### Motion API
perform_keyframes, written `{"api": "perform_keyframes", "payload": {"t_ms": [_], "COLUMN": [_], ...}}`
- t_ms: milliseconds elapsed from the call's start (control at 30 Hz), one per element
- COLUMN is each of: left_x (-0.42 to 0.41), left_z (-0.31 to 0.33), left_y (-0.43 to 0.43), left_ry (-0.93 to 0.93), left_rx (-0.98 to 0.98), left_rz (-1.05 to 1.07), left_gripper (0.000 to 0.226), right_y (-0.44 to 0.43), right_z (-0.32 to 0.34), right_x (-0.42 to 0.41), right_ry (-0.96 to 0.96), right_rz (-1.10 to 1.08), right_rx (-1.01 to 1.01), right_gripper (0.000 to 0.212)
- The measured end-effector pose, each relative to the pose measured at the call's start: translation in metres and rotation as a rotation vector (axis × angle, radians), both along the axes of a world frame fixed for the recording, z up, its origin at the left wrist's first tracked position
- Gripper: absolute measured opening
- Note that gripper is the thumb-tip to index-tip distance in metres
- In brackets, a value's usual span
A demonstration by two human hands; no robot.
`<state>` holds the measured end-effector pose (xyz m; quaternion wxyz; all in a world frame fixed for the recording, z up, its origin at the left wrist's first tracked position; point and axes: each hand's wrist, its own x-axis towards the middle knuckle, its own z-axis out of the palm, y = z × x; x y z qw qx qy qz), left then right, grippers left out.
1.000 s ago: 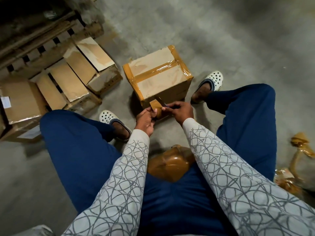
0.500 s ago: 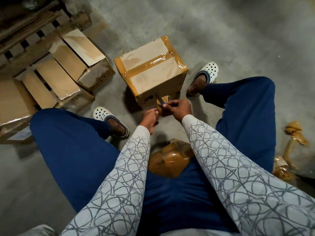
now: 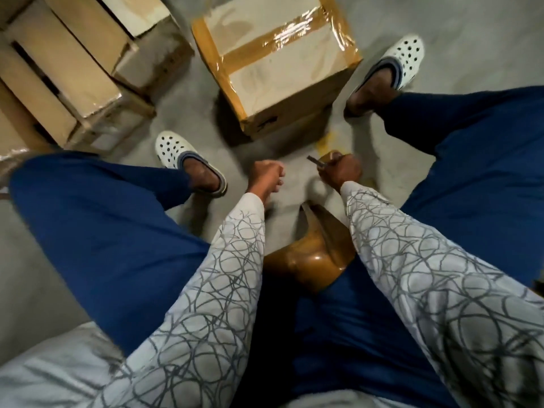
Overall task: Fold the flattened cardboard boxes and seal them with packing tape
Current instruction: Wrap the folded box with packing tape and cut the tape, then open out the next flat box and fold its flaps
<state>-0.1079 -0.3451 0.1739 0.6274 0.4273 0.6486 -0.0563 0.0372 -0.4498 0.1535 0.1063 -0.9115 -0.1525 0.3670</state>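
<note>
1. Boxes first, from the head view: one sealed cardboard box stands on the concrete floor at far centre, between the person's two white clogs.
2. Three strips of glossy brown tape show on its top: one along the middle seam and one over each end edge.
3. At far left sit at least two more boxes, side by side; the frame edge cuts them, so the full count is unclear.
4. The left hand is clenched in a fist with nothing seen in it, near of the sealed box and apart from it.
5. The right hand, just right of it, has its fingers curled round one thin dark blade; a brown scrap at the thumb is too blurred to name.
6. One tape roll lies in the lap, between the two patterned sleeves.
</note>
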Motion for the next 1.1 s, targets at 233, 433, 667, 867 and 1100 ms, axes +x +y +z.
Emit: {"api": "perform_keyframes", "payload": {"t_ms": [233,433,667,867,1100], "left_x": [0.010,0.019,0.016,0.005,0.024], "left_z": [-0.031,-0.040,-0.033,-0.051,-0.001], "left_y": [0.016,0.016,0.032,0.056,0.048], "left_ry": [0.080,0.104,0.138,0.151,-0.025], "left_rx": [-0.155,-0.182,0.009,0.357,0.353], "left_rz": [0.233,0.327,0.604,0.638,0.384], "left_gripper": [0.024,0.019,0.020,0.056,0.061], "right_y": [0.022,0.022,0.041,0.071,0.102], "right_z": [-0.040,-0.059,-0.046,-0.004,0.027], "right_x": [0.004,0.001,0.029,0.040,0.067], "right_ry": [0.059,0.121,0.146,0.115,-0.150], "right_rz": [-0.024,-0.133,-0.396,-0.451,-0.230], "right_rx": [0.046,0.021,0.131,0.400,0.442], "right_gripper": [0.026,0.030,0.027,0.024,0.064]}}
